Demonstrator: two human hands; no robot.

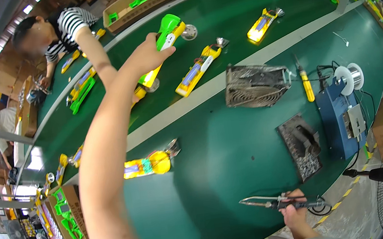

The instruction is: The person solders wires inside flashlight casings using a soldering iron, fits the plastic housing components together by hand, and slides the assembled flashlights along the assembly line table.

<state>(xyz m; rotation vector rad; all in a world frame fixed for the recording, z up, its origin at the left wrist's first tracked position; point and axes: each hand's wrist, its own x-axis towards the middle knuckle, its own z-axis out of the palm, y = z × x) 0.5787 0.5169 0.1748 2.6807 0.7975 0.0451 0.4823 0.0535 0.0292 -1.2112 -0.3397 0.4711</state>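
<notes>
My left arm stretches far across the bench to the belt. At its end my left hand (146, 57) is closed around a yellow-and-green flashlight (170, 33), partly covering it; the fingertips are partly hidden. Low at the right, my right hand (295, 205) grips a soldering iron (274, 202) with its bent metal tip pointing left over the green bench. A yellow flashlight half (153, 164) with wires, a teal part and a lamp head lies on the bench beside my left forearm, which hides one end. Another open flashlight body (199, 71) lies on the belt right of my left hand.
A dark fan-like box (257, 84), a yellow-handled screwdriver-like tool (306, 85), a blue soldering unit (338, 121) with a solder reel (350, 78) and a dark tray (302, 148) stand at right. Across the belt, a co-worker's arm (94, 52) reaches near my left hand.
</notes>
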